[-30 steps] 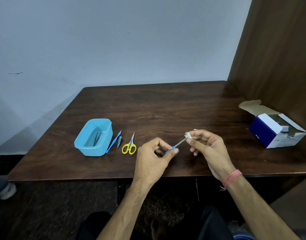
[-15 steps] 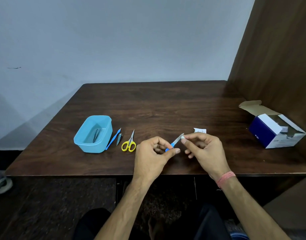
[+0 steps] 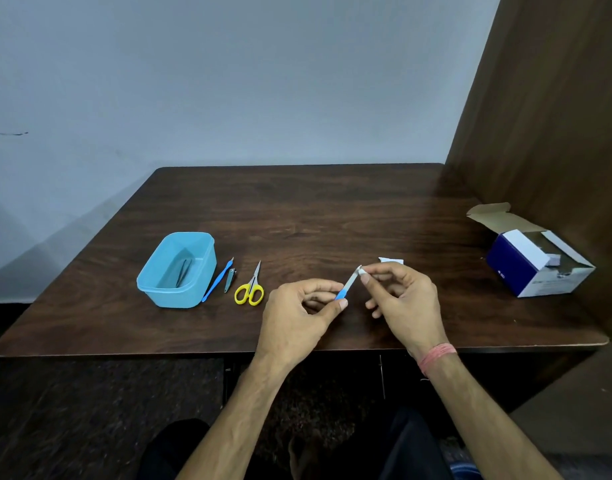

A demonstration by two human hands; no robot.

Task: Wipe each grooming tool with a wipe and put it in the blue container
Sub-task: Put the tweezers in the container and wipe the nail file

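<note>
My left hand [image 3: 299, 311] pinches the blue handle of a small nail file [image 3: 348, 285] above the table's front middle. My right hand [image 3: 406, 297] pinches a small white wipe [image 3: 360, 270] round the file's metal tip. The blue container [image 3: 177, 270] stands at the left with dark tweezers [image 3: 182, 277] lying inside. Beside it on the table lie a blue-handled tool [image 3: 218, 279], a small nail clipper [image 3: 230, 279] and yellow-handled scissors [image 3: 250, 288].
A white wipe wrapper [image 3: 391, 260] lies on the dark wooden table [image 3: 315, 216] just behind my right hand. An open blue and white box [image 3: 533, 259] sits at the right, by a brown wooden side panel [image 3: 553, 109]. The table's front edge runs under my wrists.
Over the last second the wipe slid down the file blade toward the handle and then back up to its tip. The left hand held steady.
</note>
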